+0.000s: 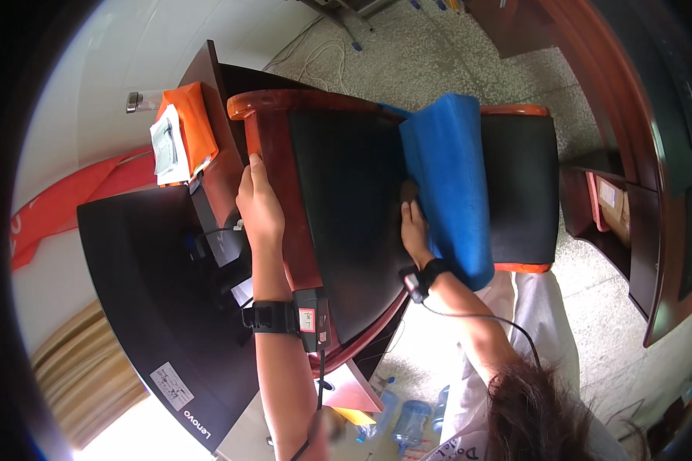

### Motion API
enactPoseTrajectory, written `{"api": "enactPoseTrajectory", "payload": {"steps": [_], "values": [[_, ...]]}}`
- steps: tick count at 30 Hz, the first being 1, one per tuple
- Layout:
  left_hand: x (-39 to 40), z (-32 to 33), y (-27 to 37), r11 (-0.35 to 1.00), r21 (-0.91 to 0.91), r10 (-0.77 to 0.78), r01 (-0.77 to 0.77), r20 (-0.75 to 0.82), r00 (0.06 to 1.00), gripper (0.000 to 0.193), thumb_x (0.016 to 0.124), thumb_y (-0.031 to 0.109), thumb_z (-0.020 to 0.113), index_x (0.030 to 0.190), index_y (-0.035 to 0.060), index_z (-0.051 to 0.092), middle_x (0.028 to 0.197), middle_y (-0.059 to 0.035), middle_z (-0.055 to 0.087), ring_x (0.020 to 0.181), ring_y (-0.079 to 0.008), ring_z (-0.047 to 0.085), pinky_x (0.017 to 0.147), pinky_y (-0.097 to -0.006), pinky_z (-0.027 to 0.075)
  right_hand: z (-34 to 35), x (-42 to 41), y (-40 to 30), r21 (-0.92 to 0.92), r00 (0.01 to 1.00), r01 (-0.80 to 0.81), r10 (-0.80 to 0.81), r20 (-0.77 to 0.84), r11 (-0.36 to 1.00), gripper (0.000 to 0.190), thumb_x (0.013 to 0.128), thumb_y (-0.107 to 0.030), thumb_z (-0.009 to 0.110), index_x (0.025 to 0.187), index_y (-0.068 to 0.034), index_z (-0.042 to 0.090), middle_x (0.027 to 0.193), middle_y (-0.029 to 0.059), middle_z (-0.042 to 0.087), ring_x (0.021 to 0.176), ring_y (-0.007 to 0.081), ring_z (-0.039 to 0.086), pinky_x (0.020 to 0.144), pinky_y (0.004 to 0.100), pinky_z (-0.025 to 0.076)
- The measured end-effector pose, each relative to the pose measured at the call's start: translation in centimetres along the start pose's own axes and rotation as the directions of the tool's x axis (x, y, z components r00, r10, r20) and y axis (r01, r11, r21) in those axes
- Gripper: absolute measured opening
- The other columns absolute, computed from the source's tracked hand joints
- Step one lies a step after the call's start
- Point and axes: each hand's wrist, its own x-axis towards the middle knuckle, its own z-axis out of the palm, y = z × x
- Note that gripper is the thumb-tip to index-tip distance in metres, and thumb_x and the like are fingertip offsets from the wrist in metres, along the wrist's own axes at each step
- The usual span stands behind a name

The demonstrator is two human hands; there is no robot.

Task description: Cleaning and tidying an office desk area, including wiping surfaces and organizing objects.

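Note:
A wooden armchair with a black padded back (346, 207) and black seat (522, 190) stands before me. My left hand (262, 201) rests on the top rail (279, 190) of the chair's back, its fingers over the reddish wood. Lower down, near the foot of the backrest, my right hand (414, 227) touches a small dark brown thing (408, 191), perhaps a cloth or brush; its kind and the exact grip cannot be told. Just beside that hand a blue cushion (450, 184) leans across the seat. Both wrists wear black straps with cabled devices.
Behind the chair back is a desk with a Lenovo monitor (155, 299), an orange bag (190, 127) and papers (170, 147). A wooden desk (646, 144) with an open shelf stands at the right. Large water bottles (410, 423) stand on the floor below.

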Motion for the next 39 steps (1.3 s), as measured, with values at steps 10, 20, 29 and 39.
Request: {"api": "enactPoseTrajectory", "payload": {"steps": [10, 20, 29, 39], "values": [[-0.2, -1.1, -1.8, 1.000, 0.017, 0.009, -0.009, -0.038, 0.999, 0.050, 0.093, 0.041, 0.035, 0.083, -0.0060, 0.052, 0.066, -0.0115, 0.047, 0.065, -0.0185, 0.040, 0.063, -0.0322, 0.036, -4.5, -8.4, -12.1, 0.384, 0.762, 0.422, -0.551, 0.342, 0.821, 0.052, 0.083, -0.002, 0.050, 0.133, -0.013, 0.040, 0.141, 0.0112, 0.031, 0.132, 0.0290, 0.026, 0.106, 0.0474, 0.019], [0.3, 0.0, -0.6, 0.998, -0.048, 0.041, -0.043, -0.038, 0.998, 0.047, 0.092, 0.038, 0.039, 0.080, -0.0056, 0.050, 0.065, -0.0067, 0.043, 0.064, -0.0145, 0.036, 0.062, -0.0287, 0.033, -1.5, 4.2, -6.0, 0.341, 0.952, 0.237, -0.287, 0.104, 0.910, 0.043, 0.091, -0.011, 0.039, 0.134, -0.009, 0.036, 0.142, 0.0141, 0.029, 0.132, 0.0336, 0.023, 0.106, 0.0483, 0.015], [0.1, -0.6, -0.9, 0.987, -0.054, 0.150, -0.153, -0.046, 0.988, 0.047, 0.094, 0.036, 0.038, 0.080, -0.0068, 0.050, 0.067, -0.0025, 0.043, 0.066, -0.0118, 0.036, 0.062, -0.0269, 0.033, -6.3, -12.9, -4.8, 0.411, 0.182, 0.796, -0.823, 0.538, 0.445, 0.062, 0.078, -0.020, 0.057, 0.135, -0.029, 0.035, 0.145, -0.0033, 0.025, 0.134, 0.0257, 0.021, 0.109, 0.0495, 0.015], [0.2, -0.3, -0.9, 0.995, -0.066, 0.077, -0.080, -0.053, 0.996, 0.048, 0.094, 0.035, 0.038, 0.084, -0.0090, 0.053, 0.069, -0.0057, 0.048, 0.067, -0.0138, 0.040, 0.064, -0.0284, 0.035, -4.5, -4.0, -14.7, 0.241, 0.715, 0.606, -0.652, 0.254, 0.758, 0.052, 0.081, -0.005, 0.050, 0.131, -0.015, 0.042, 0.141, 0.0122, 0.031, 0.130, 0.0338, 0.026, 0.105, 0.0499, 0.021]]}}
